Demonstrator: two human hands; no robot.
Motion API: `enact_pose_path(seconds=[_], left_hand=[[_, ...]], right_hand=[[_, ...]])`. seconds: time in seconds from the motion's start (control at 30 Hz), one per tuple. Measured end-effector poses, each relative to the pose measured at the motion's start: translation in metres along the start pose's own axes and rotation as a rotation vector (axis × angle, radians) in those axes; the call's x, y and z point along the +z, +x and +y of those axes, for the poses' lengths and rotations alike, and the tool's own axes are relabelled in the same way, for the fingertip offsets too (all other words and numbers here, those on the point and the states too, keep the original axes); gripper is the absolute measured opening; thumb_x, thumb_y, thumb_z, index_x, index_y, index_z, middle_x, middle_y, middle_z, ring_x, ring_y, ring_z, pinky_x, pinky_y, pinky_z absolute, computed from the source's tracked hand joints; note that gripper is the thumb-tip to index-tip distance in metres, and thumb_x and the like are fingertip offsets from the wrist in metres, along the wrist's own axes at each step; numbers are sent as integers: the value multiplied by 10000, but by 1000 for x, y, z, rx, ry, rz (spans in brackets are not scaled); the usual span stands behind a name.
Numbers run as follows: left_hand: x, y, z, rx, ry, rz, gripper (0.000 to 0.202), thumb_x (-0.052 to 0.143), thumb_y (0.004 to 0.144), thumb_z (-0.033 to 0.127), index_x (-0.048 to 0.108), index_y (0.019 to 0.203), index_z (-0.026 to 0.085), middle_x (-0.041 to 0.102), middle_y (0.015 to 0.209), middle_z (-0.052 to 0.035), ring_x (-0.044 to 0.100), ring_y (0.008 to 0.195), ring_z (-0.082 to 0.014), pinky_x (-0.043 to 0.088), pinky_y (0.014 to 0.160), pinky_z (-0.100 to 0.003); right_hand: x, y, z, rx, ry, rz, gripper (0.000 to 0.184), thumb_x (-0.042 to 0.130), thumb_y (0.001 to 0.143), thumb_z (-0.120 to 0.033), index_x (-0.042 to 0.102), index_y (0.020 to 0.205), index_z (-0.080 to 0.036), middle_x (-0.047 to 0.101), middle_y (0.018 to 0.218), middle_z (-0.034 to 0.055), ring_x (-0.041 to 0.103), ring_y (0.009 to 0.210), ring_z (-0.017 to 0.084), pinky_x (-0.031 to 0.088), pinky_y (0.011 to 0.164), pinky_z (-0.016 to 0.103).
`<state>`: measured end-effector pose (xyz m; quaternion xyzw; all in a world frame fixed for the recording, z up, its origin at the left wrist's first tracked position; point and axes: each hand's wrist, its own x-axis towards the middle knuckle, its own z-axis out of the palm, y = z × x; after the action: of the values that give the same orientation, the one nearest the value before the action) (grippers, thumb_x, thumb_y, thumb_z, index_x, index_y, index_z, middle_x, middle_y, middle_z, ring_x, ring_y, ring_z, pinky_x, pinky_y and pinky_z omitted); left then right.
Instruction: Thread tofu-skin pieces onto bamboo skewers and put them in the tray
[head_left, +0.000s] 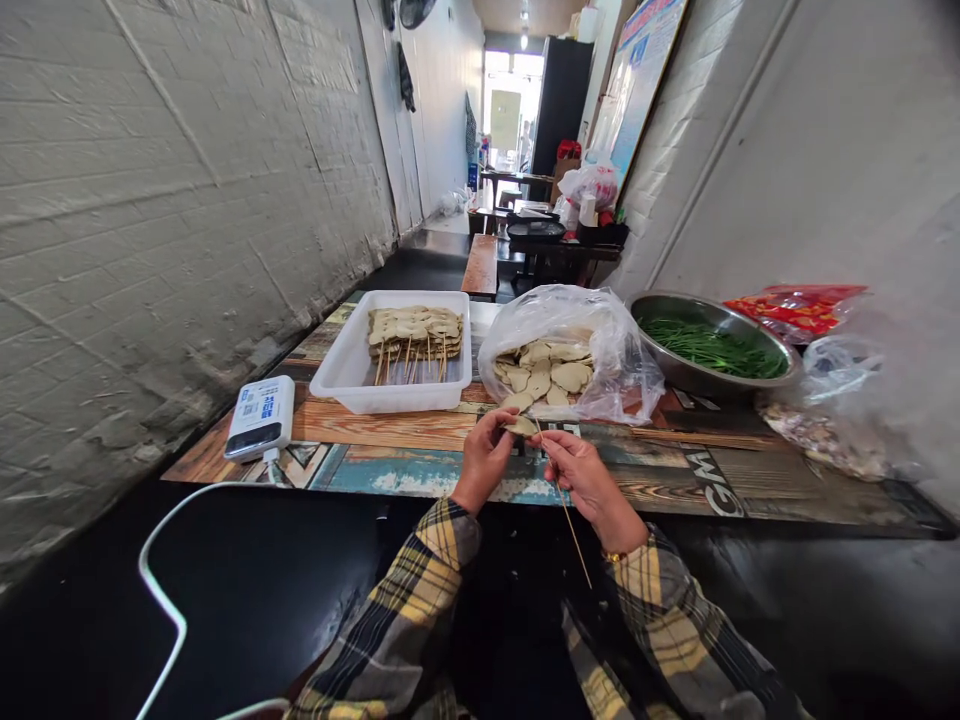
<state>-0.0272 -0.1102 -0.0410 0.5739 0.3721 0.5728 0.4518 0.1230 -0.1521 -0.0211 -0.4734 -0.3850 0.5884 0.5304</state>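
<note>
My left hand (485, 455) pinches a thin, pale beige slice (523, 427) near the table's front edge. My right hand (579, 468) is closed on a thin wooden skewer (574, 535), whose long end slants down toward me. The skewer's upper end meets the slice; whether it has pierced it I cannot tell. Just beyond my hands lies an open clear plastic bag (611, 345) with many loose slices (536, 372) spilling toward its mouth. To the left, a white plastic tray (386, 402) holds stacked skewered slices (416, 330), their sticks pointing toward me.
A steel bowl (675, 378) of green chives stands at right, beside a red package (799, 305) and a clear bag of pale pieces (829, 435). Loose skewers (709, 437) lie before the bowl. A white power bank (261, 415) with a cable (161, 590) sits left. Walls flank both sides.
</note>
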Motion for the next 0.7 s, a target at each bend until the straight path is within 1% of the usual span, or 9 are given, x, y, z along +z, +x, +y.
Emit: enact_pose_path(seconds=[0.07, 0.13, 0.2, 0.33, 0.4, 0.47, 0.53, 0.6, 0.7], left_hand=[[0, 0, 1, -30, -54, -21, 127, 617, 792, 266, 590, 878, 177, 647, 1187, -121, 626, 1060, -220, 492, 898, -346], [-1, 0, 4, -83, -112, -39, 153, 633, 777, 252, 603, 902, 170, 650, 1178, -115, 626, 1056, -214, 492, 905, -343], [-2, 1, 7, -172, -225, -29, 243, 651, 770, 254, 601, 992, 168, 649, 1174, -109, 632, 1031, -200, 503, 899, -344], [-6, 4, 11, -348, -510, 17, 415, 697, 777, 334, 538, 1119, 162, 665, 1071, -99, 667, 854, -154, 544, 802, -323], [-8, 4, 13, -403, -562, -36, 475, 718, 771, 368, 524, 1150, 159, 668, 978, -77, 675, 776, -146, 547, 719, -293], [-10, 3, 16, -440, -569, -139, 515, 735, 758, 389, 528, 1168, 156, 664, 916, -60, 677, 725, -149, 536, 647, -273], [-11, 2, 17, -458, -561, -242, 479, 739, 752, 412, 569, 1111, 143, 665, 876, -56, 670, 686, -147, 521, 606, -260], [-11, 1, 18, -453, -545, -293, 396, 743, 745, 416, 613, 981, 126, 670, 846, -55, 648, 651, -130, 499, 579, -241], [-11, 1, 15, -426, -515, -229, 331, 783, 703, 375, 632, 847, 117, 663, 774, -34, 594, 598, -89, 439, 540, -197]], right_hand=[[2, 2, 0, -24, 8, -2, 376, 776, 656, -472, 716, 859, -161, 717, 842, 30, 473, 410, 31, 201, 330, 156], [2, 5, 1, -89, 12, 60, 357, 771, 660, -465, 713, 834, -158, 695, 753, 6, 443, 401, 33, 245, 352, 168], [1, 7, 4, -171, -21, 122, 349, 754, 679, -466, 711, 832, -155, 656, 670, -17, 432, 400, 41, 292, 388, 184], [0, 7, 6, -309, -214, 139, 323, 669, 783, -457, 704, 886, -153, 543, 510, -56, 456, 418, 83, 347, 453, 219], [3, 5, 5, -361, -290, 113, 296, 629, 825, -436, 696, 905, -159, 513, 480, -65, 471, 425, 96, 364, 471, 229], [7, 3, 3, -407, -333, 78, 264, 606, 848, -411, 688, 902, -166, 524, 494, -61, 479, 427, 98, 373, 480, 233], [10, 1, 2, -438, -363, 50, 240, 597, 858, -393, 683, 898, -172, 548, 522, -53, 484, 431, 97, 380, 484, 236], [12, 1, 3, -441, -381, 33, 232, 595, 860, -386, 681, 898, -174, 562, 541, -47, 488, 433, 97, 383, 482, 236], [10, 2, 7, -401, -396, 51, 247, 587, 858, -388, 687, 902, -167, 536, 503, -55, 490, 427, 104, 380, 477, 232]])
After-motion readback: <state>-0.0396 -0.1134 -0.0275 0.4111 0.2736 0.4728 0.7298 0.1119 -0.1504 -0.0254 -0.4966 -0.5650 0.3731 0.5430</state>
